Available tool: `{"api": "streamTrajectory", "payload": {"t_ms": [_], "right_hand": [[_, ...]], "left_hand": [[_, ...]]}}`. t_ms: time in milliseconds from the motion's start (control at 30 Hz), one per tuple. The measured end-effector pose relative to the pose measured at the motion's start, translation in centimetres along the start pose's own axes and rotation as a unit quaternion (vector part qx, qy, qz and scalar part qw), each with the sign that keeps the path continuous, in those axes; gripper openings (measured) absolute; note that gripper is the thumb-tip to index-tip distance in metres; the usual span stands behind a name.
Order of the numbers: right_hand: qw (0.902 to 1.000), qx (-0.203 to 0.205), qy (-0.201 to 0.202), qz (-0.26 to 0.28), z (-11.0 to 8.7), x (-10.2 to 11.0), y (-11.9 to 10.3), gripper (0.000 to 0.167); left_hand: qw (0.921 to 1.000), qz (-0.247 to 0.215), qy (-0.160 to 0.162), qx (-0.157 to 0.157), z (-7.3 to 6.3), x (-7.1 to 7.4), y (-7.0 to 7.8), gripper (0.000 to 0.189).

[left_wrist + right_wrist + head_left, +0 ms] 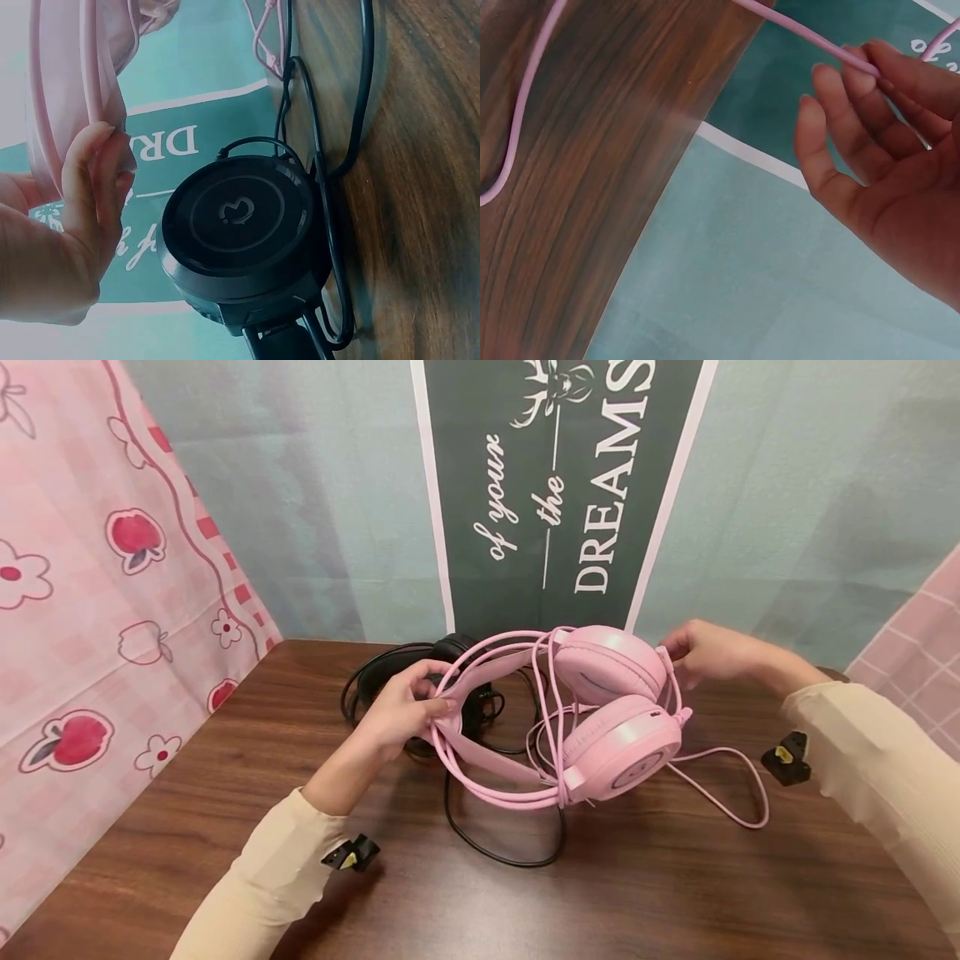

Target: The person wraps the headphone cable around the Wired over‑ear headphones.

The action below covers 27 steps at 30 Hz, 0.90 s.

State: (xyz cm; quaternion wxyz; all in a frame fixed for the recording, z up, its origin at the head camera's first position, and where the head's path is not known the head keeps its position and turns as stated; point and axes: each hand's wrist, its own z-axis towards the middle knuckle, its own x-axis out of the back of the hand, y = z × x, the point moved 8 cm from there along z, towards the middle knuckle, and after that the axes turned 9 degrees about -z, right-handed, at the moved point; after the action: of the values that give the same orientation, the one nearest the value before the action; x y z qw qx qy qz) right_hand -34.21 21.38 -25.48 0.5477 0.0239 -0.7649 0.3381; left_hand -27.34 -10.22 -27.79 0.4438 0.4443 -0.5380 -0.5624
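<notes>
A brown wood-grain desk (675,893) runs back to a pale blue-green curtain (360,518), whose dark lettered panel (491,581) rises beyond the fingers of both hands.

The pink headset (626,743) is between the hands, its band lifted off the desk. The left hand (405,706) has its fingers clamped on the band; the ear cups lie to the right of those fingers. The right hand (708,652) pinches the pink cord (806,32) between thumb and fingertip, its other fingers loosely bent. Loops of cord cross the headset, and another trails nearer the viewer than the right fingers.

Below and beyond the left fingers, the black headset (238,221) sits on the desk, its cable (517,863) looping toward the viewer. Farther left of those fingers hangs a pink cloth (75,635) with apples and flowers.
</notes>
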Motion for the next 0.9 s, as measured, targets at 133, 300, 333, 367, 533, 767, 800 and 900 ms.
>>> {"api": "streamTrajectory", "payload": {"t_ms": [133,300,333,367,533,767,800,900], "right_hand": [[0.9994,-0.015,-0.028,0.008,-0.3,-0.7,0.2,0.015],[0.9985,-0.019,-0.047,0.02,-0.6,-1.4,0.6,0.017],[0.9982,-0.02,-0.052,0.023,-0.6,-1.6,0.7,0.014],[0.9978,-0.021,-0.057,0.026,-0.7,-1.7,0.8,0.012],[0.9952,-0.019,-0.083,0.047,-1.1,-2.5,1.8,0.001],[0.9965,-0.021,-0.057,0.056,-1.5,-2.2,2.6,0.008],[0.9966,-0.024,-0.054,0.057,-1.5,-2.1,2.7,0.008],[0.9969,-0.025,-0.05,0.055,-1.6,-2.0,2.7,0.008]], "left_hand": [[0.9997,-0.02,0.01,0.01,0.0,0.3,0.0,0.042],[0.999,-0.033,0.023,0.019,0.0,0.8,0.0,0.042],[0.9989,-0.034,0.024,0.02,0.0,0.9,0.0,0.042],[0.9988,-0.036,0.026,0.02,0.0,1.0,0.1,0.042],[0.9981,-0.049,0.034,0.015,-0.1,1.6,0.3,0.042],[0.9972,-0.057,0.047,0.011,-0.1,2.1,0.4,0.04],[0.9972,-0.057,0.047,0.011,-0.1,2.2,0.4,0.04],[0.9967,-0.062,0.052,0.012,-0.1,2.2,0.3,0.041]]}}
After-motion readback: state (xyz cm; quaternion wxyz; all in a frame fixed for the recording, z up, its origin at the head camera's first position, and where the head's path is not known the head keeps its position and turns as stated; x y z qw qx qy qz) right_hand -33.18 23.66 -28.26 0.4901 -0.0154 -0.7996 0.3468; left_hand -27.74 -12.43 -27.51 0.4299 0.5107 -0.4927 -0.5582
